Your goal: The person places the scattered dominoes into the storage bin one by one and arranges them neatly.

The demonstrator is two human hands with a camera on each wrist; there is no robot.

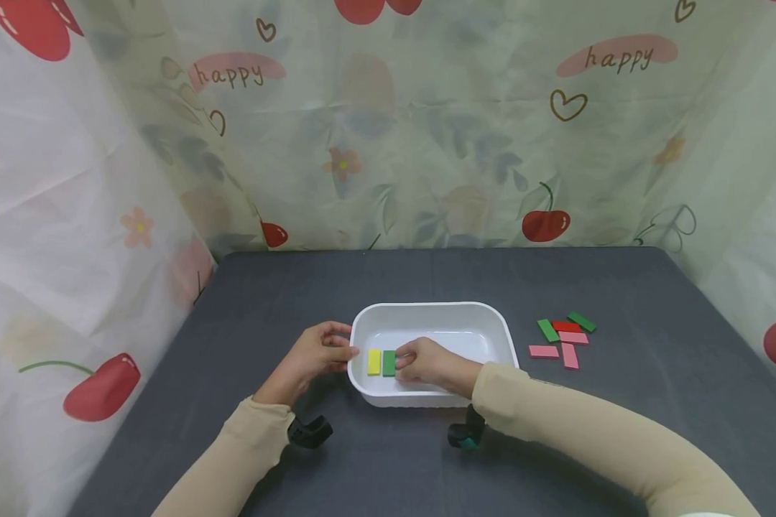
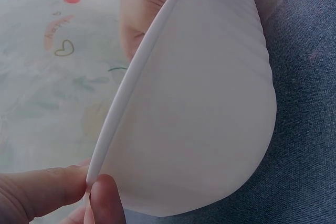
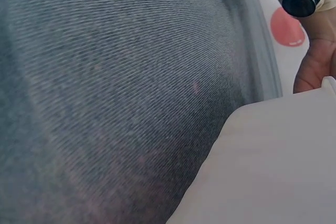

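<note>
A white plastic tray [image 1: 427, 395] stands on the dark table, with a yellow tile [image 1: 373, 362] and a green tile [image 1: 389, 363] side by side near its left end. My left hand [image 1: 313, 352] holds the tray's left rim; in the left wrist view, thumb and fingers [image 2: 107, 198] pinch that edge from both sides. My right hand [image 1: 430, 362] reaches inside the tray, its bent fingertips right at the green tile's right edge. I cannot tell whether it pinches this tile or another one hidden by the fingers. The right wrist view shows only the tray's outside [image 3: 268, 166] and my left hand [image 3: 317, 66].
To the right of the tray lie several loose tiles: a red tile [image 1: 565, 326], pink tiles [image 1: 543, 352] and green tiles [image 1: 547, 330], some overlapping. A patterned curtain [image 1: 427, 143] hangs behind and beside the dark table [image 1: 284, 287]. Dark wrist cameras [image 1: 310, 432] hang under both wrists.
</note>
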